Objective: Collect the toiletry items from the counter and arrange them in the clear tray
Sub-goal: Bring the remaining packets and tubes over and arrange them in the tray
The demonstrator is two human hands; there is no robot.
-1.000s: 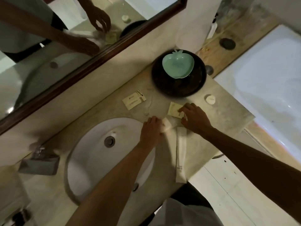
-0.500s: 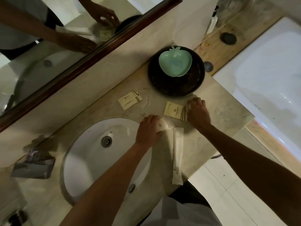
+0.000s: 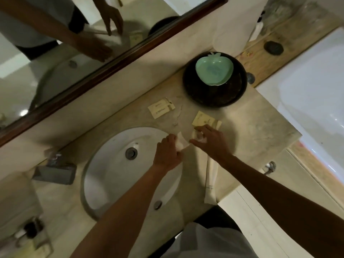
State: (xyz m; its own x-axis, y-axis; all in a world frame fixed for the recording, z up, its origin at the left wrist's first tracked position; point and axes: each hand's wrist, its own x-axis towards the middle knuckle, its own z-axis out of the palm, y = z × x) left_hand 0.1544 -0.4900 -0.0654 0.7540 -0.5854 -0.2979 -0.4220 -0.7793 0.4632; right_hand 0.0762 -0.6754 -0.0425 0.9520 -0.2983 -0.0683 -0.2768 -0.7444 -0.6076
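My left hand [image 3: 167,155] is closed on a small white packet [image 3: 182,143] at the sink's right rim. My right hand [image 3: 211,144] is just right of it, fingers pinched on a small round white item [image 3: 201,139]. A yellow sachet [image 3: 202,119] lies flat just beyond my right fingers. A cream sachet [image 3: 161,108] lies further left, near the wall. A long white tube packet [image 3: 211,181] lies on the counter, partly under my right forearm. A clear tray [image 3: 35,237] with a dark item shows blurred at the bottom left.
A green apple-shaped dish [image 3: 214,71] sits on a dark round tray [image 3: 214,97] at the back of the counter. The white sink basin [image 3: 115,174] is under my left arm. A grey box [image 3: 55,173] stands left of it. A white bathtub [image 3: 307,101] is to the right.
My right hand went to the round white item at the counter's right, closed on it and came back beside my left hand. My left hand kept hold of the white packet.
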